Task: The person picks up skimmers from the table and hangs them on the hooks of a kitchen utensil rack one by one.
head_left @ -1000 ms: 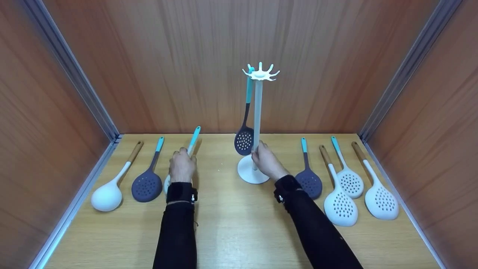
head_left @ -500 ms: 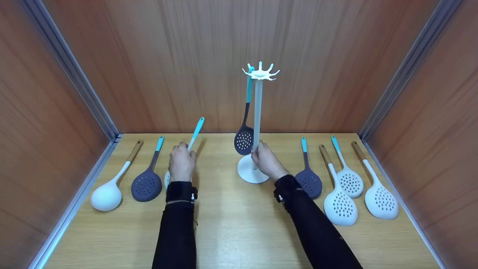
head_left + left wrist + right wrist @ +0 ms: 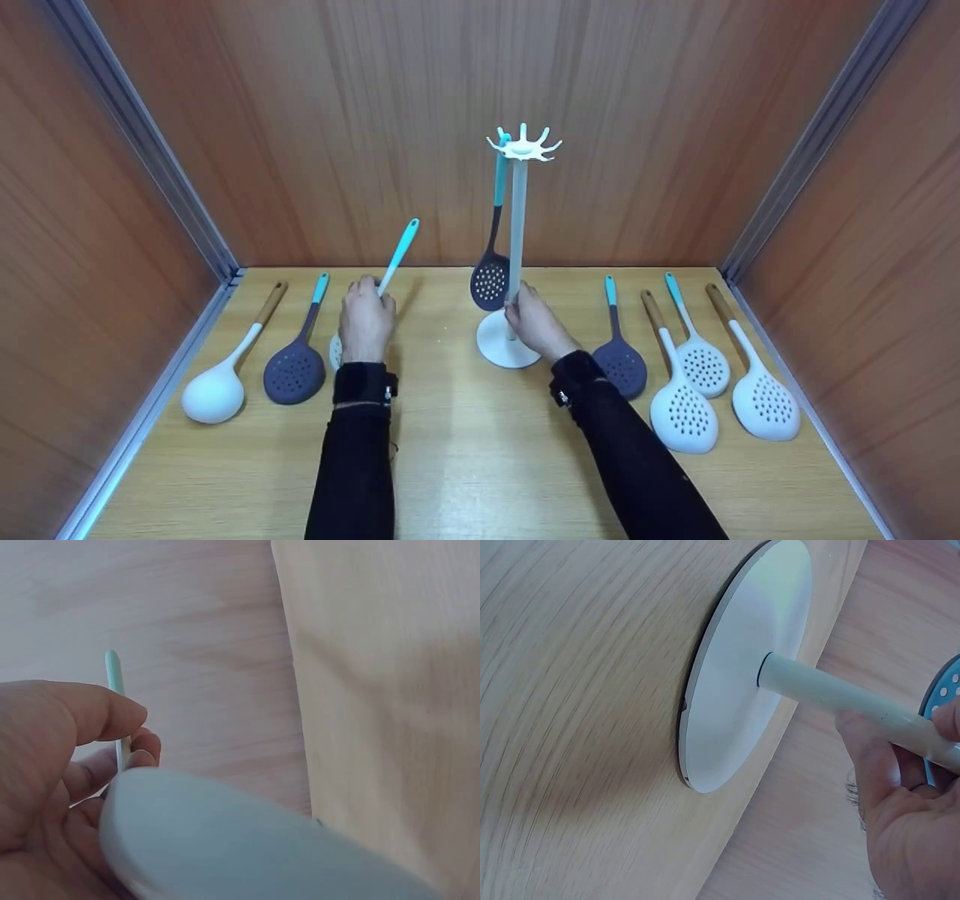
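Wood-walled booth w/ a pale tabletop. Left hand, fingers curled round a teal-handled skimmer, held it tilted, left of centre, handle up and far. Right hand gripped the white rack pole near its base, a dark skimmer hanging there.

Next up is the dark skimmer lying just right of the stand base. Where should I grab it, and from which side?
Grip the dark skimmer by its teal handle end, coming down from above. The handle points toward the back wall with bare table beside it, while the right hand crowds the head and a white skimmer lies close on its right.
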Tool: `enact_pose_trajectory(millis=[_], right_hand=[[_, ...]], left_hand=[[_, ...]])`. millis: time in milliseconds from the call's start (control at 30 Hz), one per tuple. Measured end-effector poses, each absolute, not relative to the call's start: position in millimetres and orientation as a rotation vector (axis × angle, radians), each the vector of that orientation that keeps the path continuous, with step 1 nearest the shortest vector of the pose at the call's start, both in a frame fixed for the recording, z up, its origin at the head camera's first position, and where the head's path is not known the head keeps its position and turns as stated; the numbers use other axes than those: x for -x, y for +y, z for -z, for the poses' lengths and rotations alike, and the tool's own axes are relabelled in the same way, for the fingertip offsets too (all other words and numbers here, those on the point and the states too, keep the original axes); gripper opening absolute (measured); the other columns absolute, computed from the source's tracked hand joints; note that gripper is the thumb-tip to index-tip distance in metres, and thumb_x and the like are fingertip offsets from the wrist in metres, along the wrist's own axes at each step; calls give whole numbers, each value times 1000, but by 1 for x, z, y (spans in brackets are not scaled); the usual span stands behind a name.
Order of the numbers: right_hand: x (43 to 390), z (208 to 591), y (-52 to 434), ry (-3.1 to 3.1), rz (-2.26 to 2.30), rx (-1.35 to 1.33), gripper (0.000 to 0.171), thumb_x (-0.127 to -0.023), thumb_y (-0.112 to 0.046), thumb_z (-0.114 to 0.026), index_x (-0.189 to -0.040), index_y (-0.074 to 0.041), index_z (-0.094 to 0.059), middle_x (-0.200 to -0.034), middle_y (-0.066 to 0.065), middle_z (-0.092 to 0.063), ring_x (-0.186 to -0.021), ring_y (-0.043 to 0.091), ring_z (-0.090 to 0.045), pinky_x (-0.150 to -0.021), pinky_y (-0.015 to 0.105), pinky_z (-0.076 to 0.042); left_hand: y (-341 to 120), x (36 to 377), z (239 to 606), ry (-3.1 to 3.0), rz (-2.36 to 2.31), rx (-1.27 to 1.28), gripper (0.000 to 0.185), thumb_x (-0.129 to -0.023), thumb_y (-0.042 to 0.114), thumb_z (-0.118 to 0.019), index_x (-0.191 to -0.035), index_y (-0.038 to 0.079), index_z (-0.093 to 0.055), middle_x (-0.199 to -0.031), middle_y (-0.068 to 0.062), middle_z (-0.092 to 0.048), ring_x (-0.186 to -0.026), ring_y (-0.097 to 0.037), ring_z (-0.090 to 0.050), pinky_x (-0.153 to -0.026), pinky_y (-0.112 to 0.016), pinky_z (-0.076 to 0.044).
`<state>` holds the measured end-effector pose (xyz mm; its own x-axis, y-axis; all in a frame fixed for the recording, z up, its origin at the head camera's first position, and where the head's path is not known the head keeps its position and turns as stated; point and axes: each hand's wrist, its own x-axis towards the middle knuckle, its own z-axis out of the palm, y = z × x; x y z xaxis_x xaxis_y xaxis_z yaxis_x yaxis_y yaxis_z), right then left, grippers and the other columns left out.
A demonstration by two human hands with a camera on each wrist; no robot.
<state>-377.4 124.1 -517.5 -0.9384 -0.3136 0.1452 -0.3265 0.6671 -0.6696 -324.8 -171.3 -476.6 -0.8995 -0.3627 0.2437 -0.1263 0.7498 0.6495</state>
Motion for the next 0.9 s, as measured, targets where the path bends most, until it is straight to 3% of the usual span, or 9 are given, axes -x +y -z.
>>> enact_pose_trajectory(millis=[400, 900], right_hand=[[377, 517, 124, -2855, -1257, -515, 45, -122, -8, -56, -165, 4, -51, -147, 29, -67, -146, 44, -70, -124, 57, -63], [376, 516, 123, -2854, -1207, -520, 43, -121, -8, -56, -163, 3, -53, -148, 28, -68, -144, 42, -70, -122, 55, -64]], left_hand=[[-168, 322, 467, -2521, 873, -270, 26, -114, 1, -66, -137, -8, -71, -123, -32, -78, -119, -51, -79, -101, -63, -67], [-165, 320, 454, -2554, 855, -294, 26, -118, 6, -62, -142, -1, -69, -125, -25, -78, -117, -45, -79, -94, -60, -68]])
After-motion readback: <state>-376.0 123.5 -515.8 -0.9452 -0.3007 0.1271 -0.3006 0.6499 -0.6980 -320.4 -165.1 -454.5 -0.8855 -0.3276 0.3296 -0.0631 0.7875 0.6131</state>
